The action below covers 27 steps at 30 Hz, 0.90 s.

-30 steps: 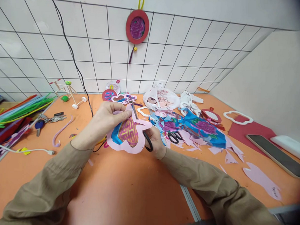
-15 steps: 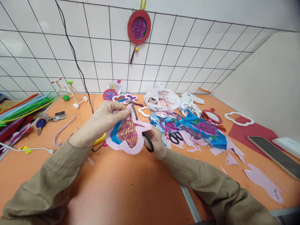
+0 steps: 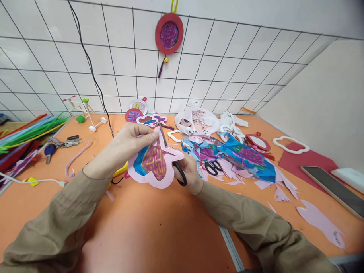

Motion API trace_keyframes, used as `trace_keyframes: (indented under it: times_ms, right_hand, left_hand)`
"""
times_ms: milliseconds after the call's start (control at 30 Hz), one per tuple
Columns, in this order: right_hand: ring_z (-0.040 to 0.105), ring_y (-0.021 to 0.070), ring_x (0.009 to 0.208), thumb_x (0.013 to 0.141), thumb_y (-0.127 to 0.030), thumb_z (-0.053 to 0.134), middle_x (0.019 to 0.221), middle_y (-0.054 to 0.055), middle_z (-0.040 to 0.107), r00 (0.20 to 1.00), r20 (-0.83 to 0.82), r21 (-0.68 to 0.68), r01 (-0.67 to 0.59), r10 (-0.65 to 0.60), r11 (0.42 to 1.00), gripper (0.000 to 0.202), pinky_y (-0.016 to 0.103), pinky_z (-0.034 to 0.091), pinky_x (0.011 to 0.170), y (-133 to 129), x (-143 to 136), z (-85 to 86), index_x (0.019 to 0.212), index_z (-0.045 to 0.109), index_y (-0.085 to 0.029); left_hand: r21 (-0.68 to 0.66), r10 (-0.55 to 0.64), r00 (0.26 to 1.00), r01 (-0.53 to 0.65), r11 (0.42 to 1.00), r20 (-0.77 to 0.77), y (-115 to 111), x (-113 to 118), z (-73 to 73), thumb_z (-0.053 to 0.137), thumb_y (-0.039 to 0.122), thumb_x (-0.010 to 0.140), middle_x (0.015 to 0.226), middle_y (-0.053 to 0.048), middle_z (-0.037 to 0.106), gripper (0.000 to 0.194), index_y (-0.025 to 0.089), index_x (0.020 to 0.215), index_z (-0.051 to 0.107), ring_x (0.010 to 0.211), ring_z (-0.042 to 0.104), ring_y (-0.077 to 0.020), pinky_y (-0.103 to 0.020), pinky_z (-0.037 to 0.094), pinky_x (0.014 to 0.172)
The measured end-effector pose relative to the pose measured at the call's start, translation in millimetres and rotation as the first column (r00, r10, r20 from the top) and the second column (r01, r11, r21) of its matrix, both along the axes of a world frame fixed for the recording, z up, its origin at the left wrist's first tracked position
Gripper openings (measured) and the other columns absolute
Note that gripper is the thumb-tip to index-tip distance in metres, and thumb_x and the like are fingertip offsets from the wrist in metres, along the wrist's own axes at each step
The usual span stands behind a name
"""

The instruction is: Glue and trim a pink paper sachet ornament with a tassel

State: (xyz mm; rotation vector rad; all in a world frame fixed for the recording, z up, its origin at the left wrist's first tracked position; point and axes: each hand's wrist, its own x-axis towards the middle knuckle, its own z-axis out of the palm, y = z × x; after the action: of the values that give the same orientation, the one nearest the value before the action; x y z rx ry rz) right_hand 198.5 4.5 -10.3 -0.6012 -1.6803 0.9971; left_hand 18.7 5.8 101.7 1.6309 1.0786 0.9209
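Observation:
My left hand point(image 3: 136, 141) pinches the upper edge of a scalloped pink paper cutout point(image 3: 161, 182) between thumb and fingers. In the cutout's middle is a patch of blue and patterned magenta-gold material. A pair of black-handled scissors point(image 3: 180, 174) is in my right hand point(image 3: 190, 172), its fingers wrapped around the handles and partly hidden behind the paper. The scissor blades point up and away, at the cutout's upper right edge near my left fingertips. A narrow cut strip of pink sticks out at that side. Both hands hold the work above the orange table point(image 3: 131, 230).
Paper and blue floral scraps point(image 3: 247, 154) lie to the right, with a second pair of scissors point(image 3: 213, 168) among them. A plastic bag point(image 3: 197, 120) stands behind. Keys point(image 3: 64, 142) and pipe cleaners point(image 3: 26, 135) are at left, a phone point(image 3: 335, 191) at right.

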Motion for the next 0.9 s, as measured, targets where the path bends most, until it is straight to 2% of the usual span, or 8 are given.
trace_keyframes:
  times_ms: [433,633,800,900]
  right_hand:
    - [0.057,0.014,0.061,0.08,-0.056,0.063,0.075,0.003,0.057,0.995,-0.087,0.008,-0.054,0.054,0.999,0.038,0.027,0.051,0.056,-1.4,-0.2,-0.1,0.096,0.061,-0.022]
    - [0.058,0.014,0.061,0.08,-0.056,0.063,0.075,0.003,0.058,0.995,-0.08,0.016,-0.066,0.067,0.998,0.037,0.026,0.052,0.056,-1.7,0.4,1.8,0.093,0.061,-0.022]
    - [0.057,0.0119,0.056,0.082,-0.05,0.062,0.073,0.002,0.058,0.995,-0.064,0.031,-0.074,0.076,0.997,0.033,0.025,0.049,0.052,-4.0,0.5,6.4,0.094,0.059,-0.02]
    - [0.055,0.0108,0.053,0.081,-0.052,0.062,0.074,0.002,0.059,0.997,-0.044,0.039,-0.065,0.067,0.997,0.036,0.025,0.048,0.05,-5.0,0.4,10.0,0.092,0.057,-0.018]
  left_hand:
    - [-0.026,-0.011,1.0,0.011,1.0,0.009,0.1,-1.1,-1.1,0.069,0.041,0.076,0.053,0.002,0.053,0.029,0.015,0.063,0.064,0.044,0.044,-0.0089,-0.022,0.033,0.043]
    - [-0.028,-0.012,1.0,0.013,1.0,0.022,-1.7,-3.4,-1.4,0.068,0.036,0.077,0.053,0.003,0.051,0.024,0.015,0.066,0.064,0.046,0.044,-0.0083,-0.021,0.033,0.044]
    - [-0.013,-0.035,0.999,0.035,0.999,-0.008,-1.2,-2.9,-1.2,0.068,0.038,0.077,0.053,0.002,0.053,0.028,0.014,0.063,0.062,0.046,0.046,-0.0088,-0.021,0.034,0.043]
    - [0.009,-0.058,0.998,0.059,0.998,-0.026,-0.8,-2.1,-0.9,0.066,0.04,0.078,0.054,0.001,0.056,0.03,0.014,0.063,0.062,0.046,0.048,-0.0097,-0.021,0.036,0.043]
